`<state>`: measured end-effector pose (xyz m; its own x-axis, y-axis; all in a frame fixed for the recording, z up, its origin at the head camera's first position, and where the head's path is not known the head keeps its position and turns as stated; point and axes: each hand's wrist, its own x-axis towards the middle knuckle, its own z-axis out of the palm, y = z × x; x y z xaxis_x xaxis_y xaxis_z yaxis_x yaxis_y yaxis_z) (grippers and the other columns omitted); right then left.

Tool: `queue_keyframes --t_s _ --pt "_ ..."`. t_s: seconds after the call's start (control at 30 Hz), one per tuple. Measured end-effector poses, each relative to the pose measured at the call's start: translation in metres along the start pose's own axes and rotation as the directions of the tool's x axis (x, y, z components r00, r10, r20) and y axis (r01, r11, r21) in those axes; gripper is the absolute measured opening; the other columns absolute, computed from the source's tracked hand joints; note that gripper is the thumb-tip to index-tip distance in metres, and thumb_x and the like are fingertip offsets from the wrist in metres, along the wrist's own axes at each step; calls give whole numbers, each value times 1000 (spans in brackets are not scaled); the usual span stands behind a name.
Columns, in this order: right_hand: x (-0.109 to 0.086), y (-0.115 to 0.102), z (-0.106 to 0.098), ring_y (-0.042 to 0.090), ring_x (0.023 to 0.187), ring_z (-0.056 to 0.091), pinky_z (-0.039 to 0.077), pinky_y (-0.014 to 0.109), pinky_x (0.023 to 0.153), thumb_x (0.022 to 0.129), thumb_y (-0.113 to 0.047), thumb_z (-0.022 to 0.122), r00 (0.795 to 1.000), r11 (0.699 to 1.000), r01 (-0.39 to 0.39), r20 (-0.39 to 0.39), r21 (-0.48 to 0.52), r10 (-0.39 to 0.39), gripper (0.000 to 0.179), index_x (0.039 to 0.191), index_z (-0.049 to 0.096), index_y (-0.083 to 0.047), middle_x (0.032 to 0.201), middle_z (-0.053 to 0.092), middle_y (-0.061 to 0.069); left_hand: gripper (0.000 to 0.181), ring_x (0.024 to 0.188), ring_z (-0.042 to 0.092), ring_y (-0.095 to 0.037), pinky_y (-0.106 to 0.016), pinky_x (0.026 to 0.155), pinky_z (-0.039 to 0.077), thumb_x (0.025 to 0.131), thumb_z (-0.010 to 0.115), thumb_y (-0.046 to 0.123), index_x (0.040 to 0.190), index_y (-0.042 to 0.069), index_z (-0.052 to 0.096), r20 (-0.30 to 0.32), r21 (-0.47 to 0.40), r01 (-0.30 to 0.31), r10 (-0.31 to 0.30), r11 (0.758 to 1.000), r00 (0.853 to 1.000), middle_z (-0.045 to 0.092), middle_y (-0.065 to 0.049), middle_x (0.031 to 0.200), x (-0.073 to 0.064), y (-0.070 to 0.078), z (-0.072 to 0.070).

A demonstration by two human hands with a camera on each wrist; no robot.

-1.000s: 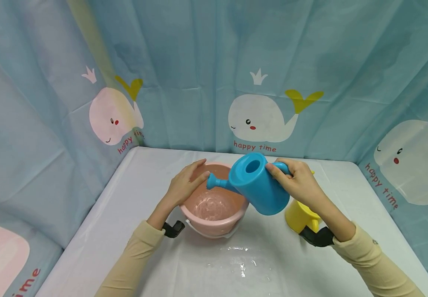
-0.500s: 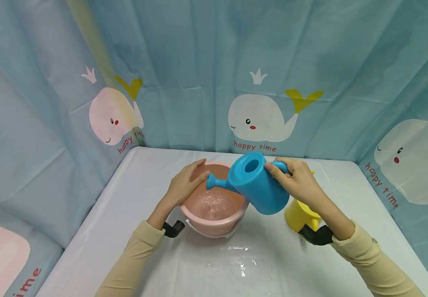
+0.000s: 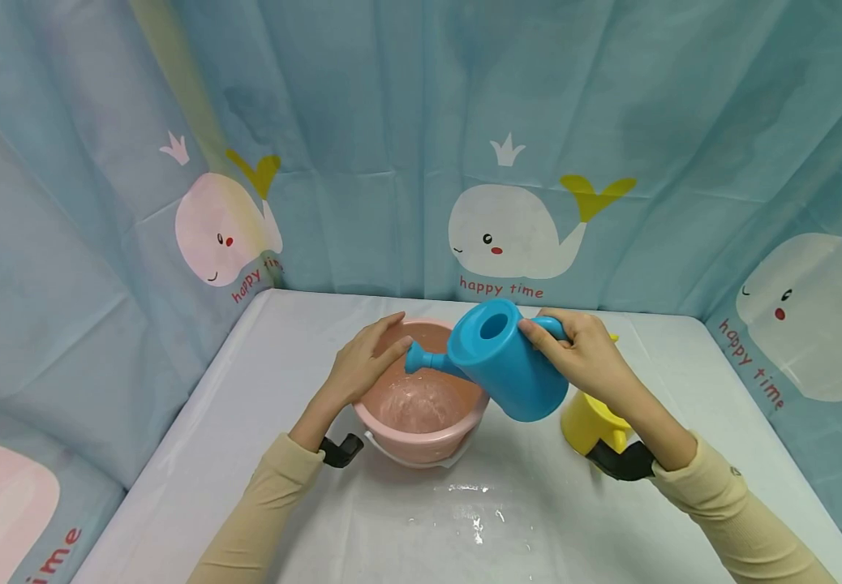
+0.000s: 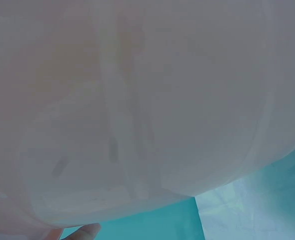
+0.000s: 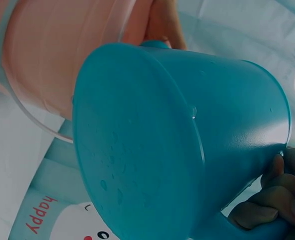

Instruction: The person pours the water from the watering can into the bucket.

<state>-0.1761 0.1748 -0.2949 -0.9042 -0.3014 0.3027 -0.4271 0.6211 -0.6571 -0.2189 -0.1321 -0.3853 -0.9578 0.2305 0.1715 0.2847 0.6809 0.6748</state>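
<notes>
In the head view my right hand (image 3: 587,354) grips the handle of a blue watering can (image 3: 512,365), its fingers curled round it. The can tilts left, its spout reaching over a pink bucket (image 3: 421,442). Rippled water shows at the bottom of the bucket. My left hand (image 3: 364,361) holds the bucket's left rim, with the thumb on the inner side near the spout's head. Seen from the right wrist, the can's base is wet with droplets, and the curled fingers (image 5: 272,200) show on the handle. The bucket's pale wall (image 4: 152,100) fills most of the left wrist view.
A yellow cup-like container (image 3: 589,426) stands right of the bucket, partly hidden by the right forearm. Wet patches (image 3: 477,527) glisten on the white table cover (image 3: 363,519) in front. Blue curtains (image 3: 363,162) with whale prints hang around the table.
The watering can stays tilted over the bucket, drifting only very slightly left. Ripples on the water shift from frame to frame. The left hand keeps its place.
</notes>
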Motion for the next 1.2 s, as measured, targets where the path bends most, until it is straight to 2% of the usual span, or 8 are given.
queue_keyframes --t_s 0.5,0.8,1.2 --pt "1 -1 -1 20 60 50 46 31 65 93 -31 55 1000 1000 6 4 2 -6 33 71 50 -8 55 33 2 62 133 36 -26 -58 101 32 90 39 62 143 31 34 1 -4 9 -9 1000 1000 42 0 143 0 1 0" --pt "2 -3 -1 21 67 54 52 38 70 94 -34 54 1000 1000 -13 20 -11 13 31 77 55 -8 58 40 2 63 133 36 -26 -58 101 32 89 39 63 143 30 34 1 -2 11 -11 1000 1000 42 0 143 -1 3 0" --pt "2 -4 0 20 64 53 49 33 67 93 -33 55 1000 1000 7 17 -31 -6 31 75 55 -8 58 42 1 64 133 37 -27 -59 100 32 89 39 63 143 29 34 -1 -2 5 -5 1000 1000 42 -2 143 -1 2 0"
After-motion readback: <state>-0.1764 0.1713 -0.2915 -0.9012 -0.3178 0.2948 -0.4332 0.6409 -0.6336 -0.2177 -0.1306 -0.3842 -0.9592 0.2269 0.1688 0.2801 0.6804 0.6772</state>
